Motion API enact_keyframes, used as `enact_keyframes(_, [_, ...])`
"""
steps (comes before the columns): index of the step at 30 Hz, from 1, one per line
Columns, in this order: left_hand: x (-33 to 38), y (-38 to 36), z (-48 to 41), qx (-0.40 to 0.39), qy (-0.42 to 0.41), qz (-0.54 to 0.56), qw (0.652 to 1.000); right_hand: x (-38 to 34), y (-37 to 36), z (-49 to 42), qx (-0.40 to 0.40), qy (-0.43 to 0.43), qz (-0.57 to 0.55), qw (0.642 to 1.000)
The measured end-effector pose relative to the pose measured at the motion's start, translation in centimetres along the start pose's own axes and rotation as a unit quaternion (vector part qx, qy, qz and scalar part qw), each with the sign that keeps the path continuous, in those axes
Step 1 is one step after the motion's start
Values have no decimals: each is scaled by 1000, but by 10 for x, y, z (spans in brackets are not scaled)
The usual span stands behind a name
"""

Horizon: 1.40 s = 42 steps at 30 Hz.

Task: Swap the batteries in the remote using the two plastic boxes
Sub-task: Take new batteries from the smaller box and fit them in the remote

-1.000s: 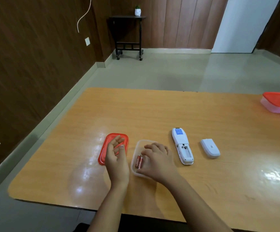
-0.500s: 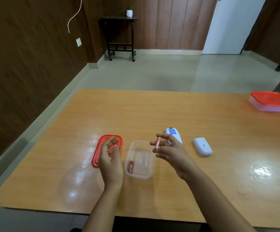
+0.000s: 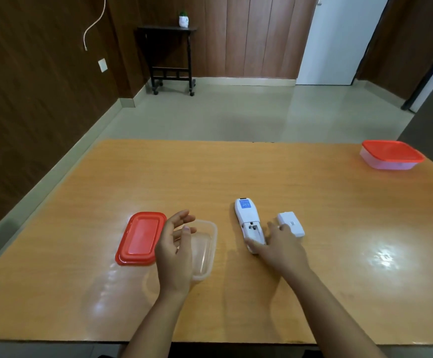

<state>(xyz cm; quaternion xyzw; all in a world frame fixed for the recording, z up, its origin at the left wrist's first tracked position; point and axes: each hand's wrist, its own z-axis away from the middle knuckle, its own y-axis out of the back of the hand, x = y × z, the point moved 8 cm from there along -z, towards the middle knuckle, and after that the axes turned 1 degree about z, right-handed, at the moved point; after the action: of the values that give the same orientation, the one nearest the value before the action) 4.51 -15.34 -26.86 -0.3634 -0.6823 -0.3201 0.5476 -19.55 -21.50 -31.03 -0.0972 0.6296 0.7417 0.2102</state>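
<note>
The white remote (image 3: 246, 215) lies face down on the table with its battery compartment open. Its white cover (image 3: 291, 224) lies just to the right. My right hand (image 3: 280, 245) rests between them, fingers spread, thumb on the remote's near end; no battery shows in it. The clear plastic box (image 3: 206, 251) stands open left of the remote, its red lid (image 3: 140, 237) flat beside it. My left hand (image 3: 174, 250) hovers over the box's left half, fingers apart and empty, hiding that part of the inside.
A second plastic box with a red lid on (image 3: 391, 155) stands at the far right of the wooden table (image 3: 236, 171). The table's near edge runs just below my forearms. Beyond is floor, a dark side table and a white door.
My right hand lifted one battery out of the clear box, carried it right and came down at the remote's open compartment. The left hand stayed over the box.
</note>
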Motion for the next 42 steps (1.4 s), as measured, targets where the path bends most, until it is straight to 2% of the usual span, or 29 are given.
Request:
enact_keyframes(4, [-2,-4,-1,-5,14,17,1000,-11,-9,-1,22,21,-44,999])
enact_keyframes(6, [-3,-5,-2,-1,25,43,999,-10,-11,-6,12,8,-147,989])
enact_keyframes(8, [-1,-8,-3,-5,29,76,997,-16,-15,-3,-41,-6,-296,954])
enact_keyframes(9, [-1,-11,-3,-17,36,94,995,-22,-14,1,-53,4,-336,941])
enact_keyframes(13, [-15,-32,-3,-83,108,141,981,-60,7,28,4,152,-314,937])
enact_keyframes(17, [-22,-41,3,-116,136,87,980,-89,15,55,30,272,-261,926])
enact_keyframes(20, [-27,-46,8,-132,195,163,958,-91,9,54,-1,262,-260,929])
enact_keyframes(22, [-26,-44,6,-111,206,192,953,-88,2,48,-77,214,-338,913])
enact_keyframes(23, [-27,-42,3,-96,203,198,954,-84,-2,46,-126,170,-408,888])
enact_keyframes(25, [-28,-34,-1,-77,187,197,959,-76,-11,41,-208,53,-567,795])
enact_keyframes(26, [-29,-29,-3,-65,182,189,963,-72,-14,39,-227,7,-619,752])
enact_keyframes(28, [-31,-23,-7,-51,176,173,968,-65,-14,34,-234,-41,-678,696])
enact_keyframes(30, [-31,-23,-6,-68,184,174,965,-62,-13,32,-225,-55,-713,662])
enact_keyframes(34, [-27,-31,1,-108,199,180,957,-67,-11,30,-211,-38,-749,627])
enact_keyframes(35, [-25,-32,1,-119,190,175,959,-70,-12,30,-220,-35,-768,600])
enact_keyframes(38, [-19,-33,1,-136,163,165,963,-77,-11,35,-263,-70,-838,473])
enact_keyframes(39, [-19,-33,1,-139,160,166,963,-77,-11,35,-268,-79,-852,442])
enact_keyframes(42, [-17,-34,2,-144,156,163,964,-72,-11,32,-245,-109,-871,411])
